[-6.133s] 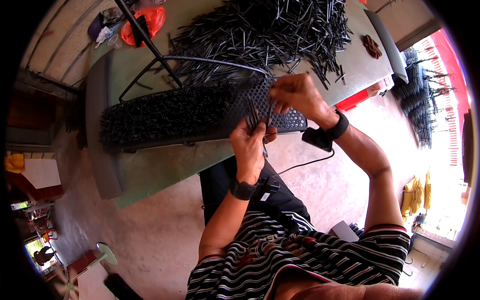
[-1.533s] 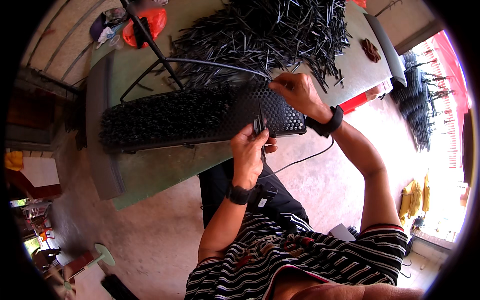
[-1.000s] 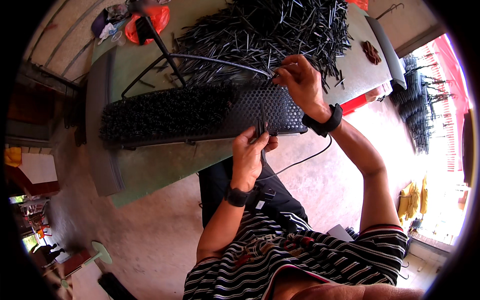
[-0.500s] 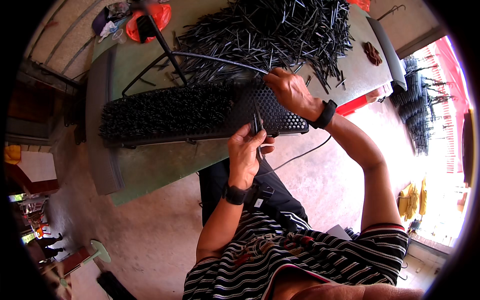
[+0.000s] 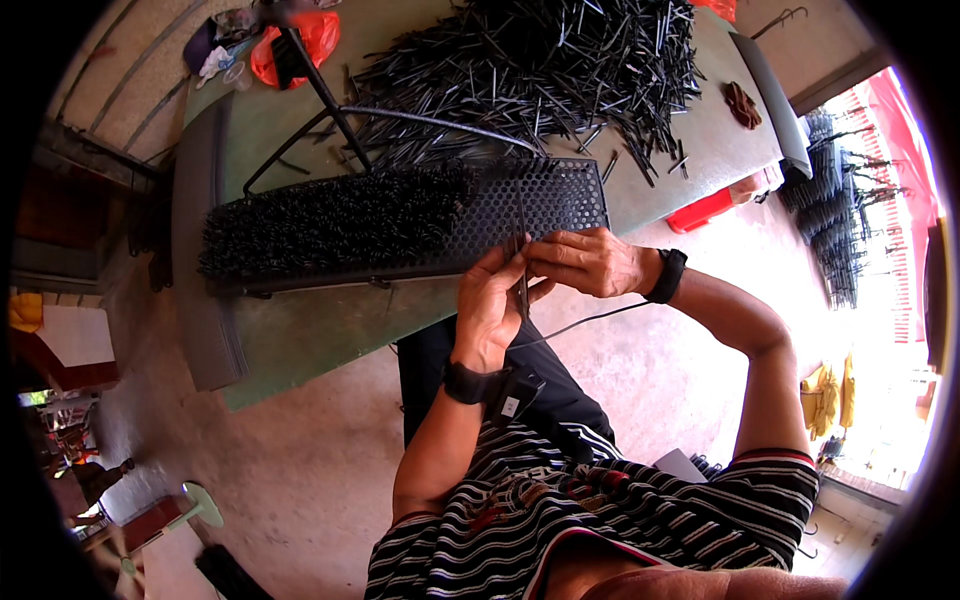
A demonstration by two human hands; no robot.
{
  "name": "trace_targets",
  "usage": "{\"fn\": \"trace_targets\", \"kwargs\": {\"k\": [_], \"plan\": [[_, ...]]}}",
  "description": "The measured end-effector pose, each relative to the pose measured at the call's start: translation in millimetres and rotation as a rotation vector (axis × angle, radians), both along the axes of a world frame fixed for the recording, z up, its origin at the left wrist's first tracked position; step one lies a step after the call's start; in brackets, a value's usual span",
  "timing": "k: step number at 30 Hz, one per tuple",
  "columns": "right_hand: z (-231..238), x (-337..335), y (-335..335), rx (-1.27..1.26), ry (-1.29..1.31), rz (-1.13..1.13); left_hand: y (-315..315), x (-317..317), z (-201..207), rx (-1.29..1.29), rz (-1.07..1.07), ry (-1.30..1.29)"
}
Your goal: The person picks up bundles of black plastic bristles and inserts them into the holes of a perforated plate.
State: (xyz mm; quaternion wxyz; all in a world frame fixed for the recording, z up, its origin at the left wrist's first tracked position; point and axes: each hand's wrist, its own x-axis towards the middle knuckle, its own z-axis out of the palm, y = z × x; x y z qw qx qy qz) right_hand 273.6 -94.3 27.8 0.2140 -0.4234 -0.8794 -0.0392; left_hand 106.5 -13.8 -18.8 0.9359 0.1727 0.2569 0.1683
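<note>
In front of me lies a long black perforated panel [image 5: 575, 190]. Dense upright black bristles [image 5: 330, 225] cover its left and middle part, while bare round holes show on the right. My left hand [image 5: 485, 305], near the panel's front edge, is closed on a few thin black strips [image 5: 522, 290] that stick out above and below its fingers. My right hand [image 5: 597, 262] meets the left fingertips, its fingers pinched together at the strips. What the right fingertips hold is hidden. Each wrist wears a black band.
Behind the panel a large heap of loose black strips [image 5: 540, 85] spreads over the green table [image 5: 300, 355]. A black metal frame [image 5: 335, 110] rises at the panel's back left. Also on the table are an orange-red plastic bag [image 5: 318, 45] and a brown crumpled item [image 5: 741, 105]. A thin cable [image 5: 585, 320] runs below my right hand.
My right hand has come down and toward me from the panel's far side to the left fingertips. The left hand has stayed nearly in place with its strips.
</note>
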Motion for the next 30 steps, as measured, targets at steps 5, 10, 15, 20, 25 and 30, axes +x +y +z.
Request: {"fn": "trace_targets", "kwargs": {"k": [5,10,15,20,25,30], "plan": [[3.1,-4.0,3.7,0.011,-0.023,-0.031,0.6,0.8,8.8,-0.006,0.009,0.035],[7.3,-2.0,1.3,-0.028,-0.022,-0.04,-0.3,0.6,9.8,0.088,-0.006,0.064],[10.1,2.1,14.1,0.073,0.456,-0.417,-4.0,-1.1,6.5,0.265,0.073,0.133],[18.0,14.6,34.4,0.027,0.671,-0.741,-2.3,-0.4,7.2,0.229,0.087,0.116],[0.2,25.9,45.9,0.03,0.744,-0.753,0.9,-0.5,10.3,0.212,0.081,0.127],[-1.5,28.4,48.6,0.02,0.674,-0.748,1.8,-1.6,8.0,0.19,0.088,0.125]]}}
